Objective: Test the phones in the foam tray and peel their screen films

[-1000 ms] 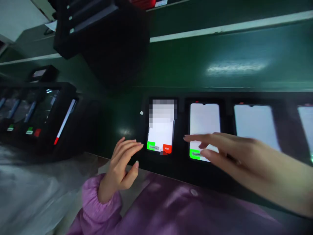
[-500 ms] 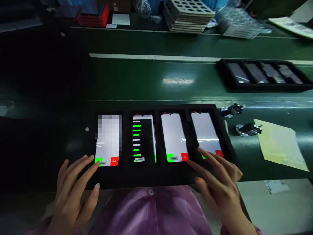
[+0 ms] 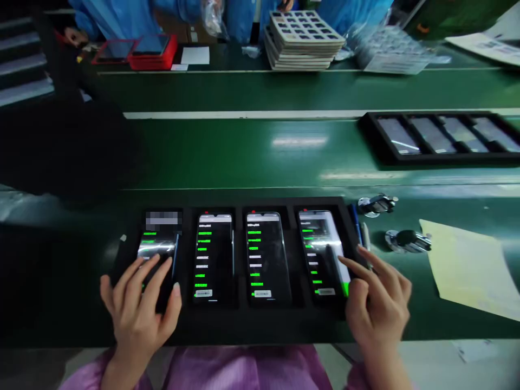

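Observation:
A black tray (image 3: 227,327) holds several smartphones in a row, each in its own slot. My left hand (image 3: 140,309) is open, fingers spread over the lower half of the leftmost smartphone (image 3: 158,235); whether the fingertips touch the glass I cannot tell. At the other end, my right hand (image 3: 379,298) has its index finger stretched out to the right edge of the rightmost smartphone (image 3: 320,254). Its thumb is bent, and it holds nothing. Between the hands, two more smartphones, one left (image 3: 215,249) and one right (image 3: 268,254), show dark lists with green and white lines.
Right of the tray lie pens (image 3: 356,225), two black-and-silver gadgets (image 3: 408,241) and yellow paper (image 3: 467,265). Another black tray (image 3: 447,157) with phones stands farther back. Behind are stacked sheets (image 3: 304,40), red trays (image 3: 153,57) and people in blue (image 3: 122,16).
White screens with green and red boxes have given way to dark lists on the phones. My right index finger has shifted from the third phone to the rightmost one. The camera view has tilted up.

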Demonstrator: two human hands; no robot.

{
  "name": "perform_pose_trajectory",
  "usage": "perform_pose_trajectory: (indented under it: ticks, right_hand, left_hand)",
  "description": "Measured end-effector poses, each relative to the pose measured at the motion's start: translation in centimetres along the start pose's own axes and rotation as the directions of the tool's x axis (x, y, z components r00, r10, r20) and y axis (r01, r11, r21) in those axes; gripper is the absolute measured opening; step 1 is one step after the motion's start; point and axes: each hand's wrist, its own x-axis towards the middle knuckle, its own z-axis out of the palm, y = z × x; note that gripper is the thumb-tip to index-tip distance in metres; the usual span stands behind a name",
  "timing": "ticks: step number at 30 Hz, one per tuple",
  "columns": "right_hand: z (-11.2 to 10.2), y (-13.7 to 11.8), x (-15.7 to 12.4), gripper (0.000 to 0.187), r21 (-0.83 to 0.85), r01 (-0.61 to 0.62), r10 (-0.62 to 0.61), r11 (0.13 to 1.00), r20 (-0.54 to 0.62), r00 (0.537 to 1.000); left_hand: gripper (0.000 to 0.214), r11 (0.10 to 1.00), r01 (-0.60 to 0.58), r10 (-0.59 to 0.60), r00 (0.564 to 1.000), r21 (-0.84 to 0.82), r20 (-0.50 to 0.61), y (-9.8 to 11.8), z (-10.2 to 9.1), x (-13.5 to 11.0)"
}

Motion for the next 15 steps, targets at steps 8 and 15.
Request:
perform_pose_trajectory:
  ticks: [8,15]
  right_hand:
    - [-0.7,0.8,2.7,0.038,-0.060,0.154,-0.138,0.986,0.217,0.966]
    - [1.9,-3.2,5.6,0.035,-0.057,0.418,-0.392,0.907,0.249,0.885]
  left_hand:
    - [0.049,0.998,0.066,-0.062,0.982,-0.014,0.177,0.7,-0.6,1.6]
    - [0.051,0.996,0.067,-0.083,0.942,0.061,0.326,2.3,-0.1,3.8]
